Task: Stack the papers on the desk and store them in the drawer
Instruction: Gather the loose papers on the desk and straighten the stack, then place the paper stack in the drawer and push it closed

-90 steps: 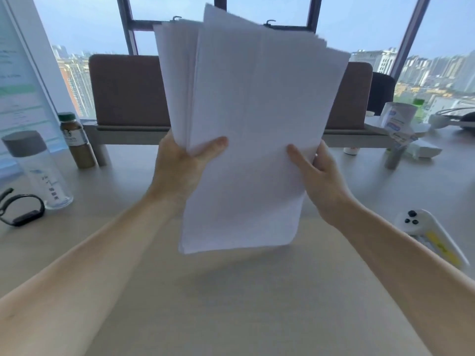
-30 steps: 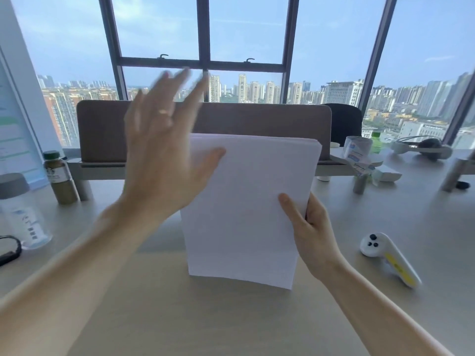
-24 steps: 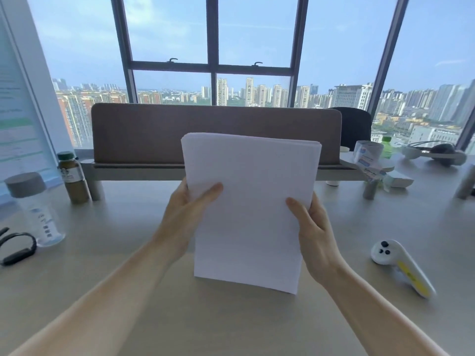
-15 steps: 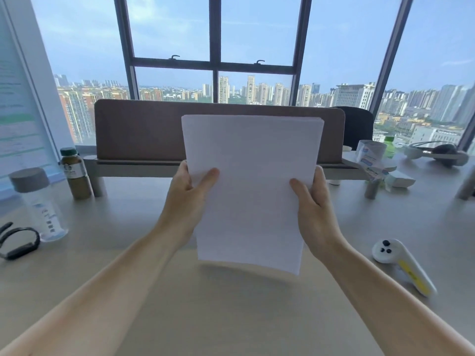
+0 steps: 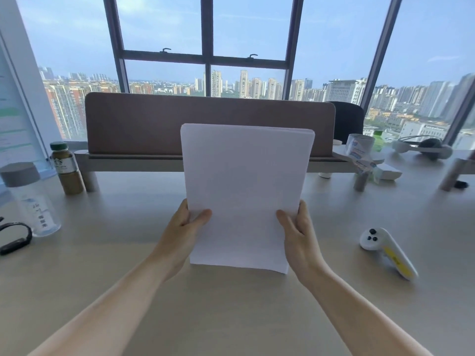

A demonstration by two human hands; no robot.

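Two bare hands are gripping one squared-up stack of white paper [image 5: 244, 191] by its side edges, low down. The left hand [image 5: 183, 233] is pinching the left edge, its thumb lying flat across the front sheet while the remaining fingers [image 5: 183, 210] are curling behind. The right hand [image 5: 299, 236] is mirroring it on the right edge, thumb pressing the face and fingers wrapping around the back. The stack is standing upright, tilted slightly away, with its bottom edge sitting at or just above the bench [image 5: 231, 317]; whether it is touching cannot be told. The sheets are looking plain, matte and smooth, their top edges lining up into a thin layered band.

The bench is showing a pale, finely grained wood-look surface. To the right, well apart from the paper, a white plastic handheld controller [image 5: 385, 249] with a yellow strip and dark buttons is lying on its side. To the left, a clear cylindrical bottle [image 5: 30, 199] with a grey cap is standing beside a black wristband [image 5: 15, 237], and a glass bottle [image 5: 66, 168] with a green lid and brownish contents is standing farther back. Behind the paper, a brown fabric-covered divider [image 5: 144, 124] with rounded corners is running across the bench, and tall dark-framed windows are rising beyond it.
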